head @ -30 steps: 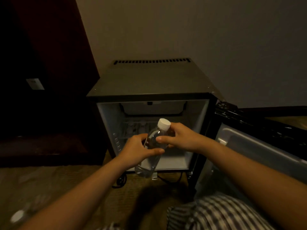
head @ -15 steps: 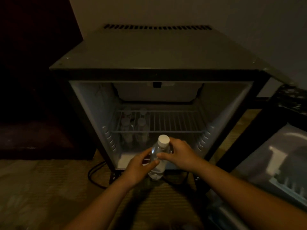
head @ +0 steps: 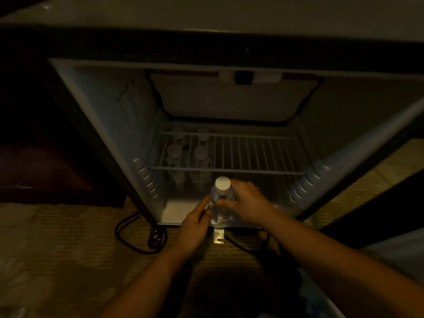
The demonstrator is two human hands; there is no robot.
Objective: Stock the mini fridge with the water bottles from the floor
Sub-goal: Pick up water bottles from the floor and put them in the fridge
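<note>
White plastic caps the clear water bottle [head: 221, 199] that we hold upright at the front edge of the fridge floor [head: 176, 211], about midway between the side walls of the mini fridge [head: 107, 125] and just in front of the wire shelf [head: 247, 154]. We judge that we are in the placing step. Several stocked bottles [head: 200, 164] already stand in the back left corner under that shelf, and this one is going in to join them. Whether its base already rests on the fridge floor we cannot tell in this dim light. Our right hand [head: 247, 204] grips the bottle's shoulder, fingers curled behind it and thumb across the front. Our left hand [head: 195, 227] lies along the bottle's left side with fairly straight fingers, touching and steadying it, not wrapped round. The next move calls for sliding the bottle back beneath the shelf, keeping the cap low enough to clear the front rail, and setting it beside the others without knocking them.
</note>
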